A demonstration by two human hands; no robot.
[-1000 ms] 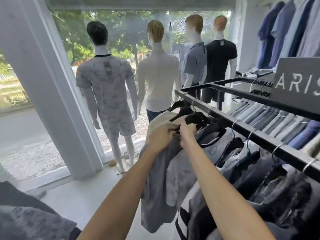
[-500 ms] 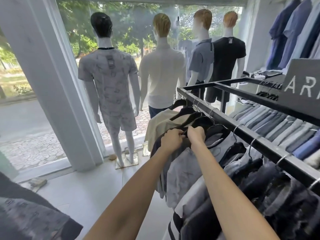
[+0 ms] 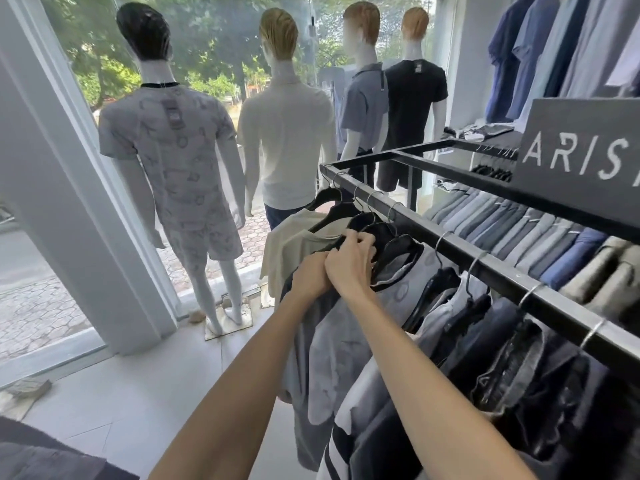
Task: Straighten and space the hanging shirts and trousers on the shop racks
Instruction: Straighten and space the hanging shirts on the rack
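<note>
Both hands on one shirt, window end of rack.
Right hand (image 3: 349, 261) pinched collar of pale grey printed shirt (image 3: 332, 344), hung under black metal rail (image 3: 485, 268); left hand (image 3: 309, 277), touching it, clutched shirt's shoulder. Beige shirt (image 3: 287, 244) just beyond.

Left hand (image 3: 309, 276), right hand (image 3: 350, 260) touching (fingers curled)

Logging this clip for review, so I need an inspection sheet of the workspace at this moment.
Surface: black rack rail, hangers hooked along it.
Job's things: beige shirt at the rail's end; dark grey shirt under the hands; trousers rowed behind the rail.
Clutter: grey block on the floor.
Hands: left hand and right hand, pressed together, both grip the dark grey shirt at its top.
Cables: nothing seen.
Surroundings: four mannequins, backs turned; lettered sign.
</note>
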